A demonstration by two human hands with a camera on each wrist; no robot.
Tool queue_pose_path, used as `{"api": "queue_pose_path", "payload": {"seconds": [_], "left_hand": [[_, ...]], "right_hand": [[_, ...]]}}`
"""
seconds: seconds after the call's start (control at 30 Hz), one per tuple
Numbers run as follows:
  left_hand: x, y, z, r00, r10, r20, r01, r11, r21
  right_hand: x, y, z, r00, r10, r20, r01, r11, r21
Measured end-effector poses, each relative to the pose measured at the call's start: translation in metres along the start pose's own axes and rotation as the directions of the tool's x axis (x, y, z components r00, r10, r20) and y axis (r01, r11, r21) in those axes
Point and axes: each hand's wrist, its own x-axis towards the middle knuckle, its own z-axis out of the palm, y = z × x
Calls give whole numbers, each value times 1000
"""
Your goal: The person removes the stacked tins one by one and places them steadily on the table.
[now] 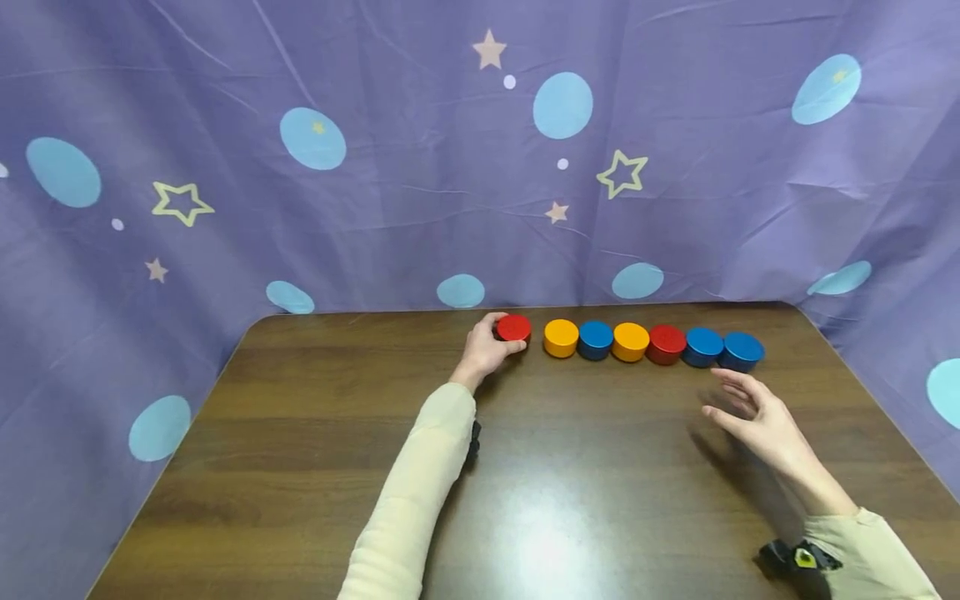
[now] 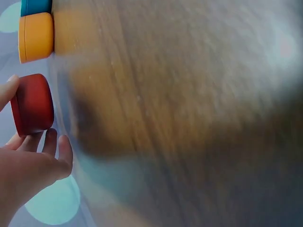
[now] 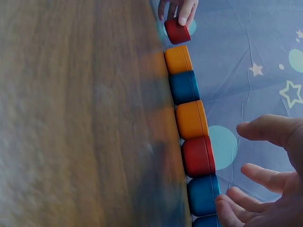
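Note:
At the far side of the table, my left hand [image 1: 483, 348] pinches a short, round red tin [image 1: 513, 327] between thumb and fingers. In the left wrist view, the thumb is on one side of this red tin [image 2: 35, 104] and fingers are on the other. To its right, after a small gap, stands a row of similar tins: yellow [image 1: 561, 338], blue [image 1: 596, 340], yellow [image 1: 631, 342], red [image 1: 667, 344], blue [image 1: 702, 347] and blue [image 1: 742, 352]. My right hand [image 1: 761, 421] hovers over the table in front of the row's right end, fingers spread and holding nothing.
The brown wooden table [image 1: 360, 400] ends just behind the row. A purple curtain [image 1: 420, 192] with stars and blue ovals hangs behind it and along both sides. Light glares off the table's near middle. A black strap [image 1: 795, 557] is at the right wrist.

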Motion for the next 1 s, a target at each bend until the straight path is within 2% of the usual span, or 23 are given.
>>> {"api": "queue_pose_path", "payload": {"seconds": [0.23, 0.43, 0.57, 0.7, 0.8, 0.9, 1.0], "left_hand": [[2, -2, 8, 1000, -8, 13, 8, 1000, 27], [3, 2, 15, 999, -42, 29, 38, 990, 134], [0, 1, 16, 998, -48, 48, 42, 992, 119], [-6, -1, 9, 997, -46, 59, 46, 999, -11], [-11, -4, 0, 999, -27, 31, 30, 996, -83], [-17, -8, -12, 1000, 12, -12, -13, 999, -51], [-25, -11, -25, 999, 47, -13, -47, 998, 36]], "right_hand": [[-1, -2, 4, 1000, 6, -21, -6, 1000, 20], [1, -7, 7, 1000, 19, 13, -19, 1000, 18], [1, -8, 9, 999, 16, 35, -17, 1000, 20], [2, -9, 10, 997, 7, 81, -7, 1000, 1], [4, -10, 9, 992, -5, 124, 9, 999, -32], [5, -11, 9, 987, -13, 160, 29, 995, -93], [7, -11, 9, 982, -30, 187, 65, 982, -180]]}}
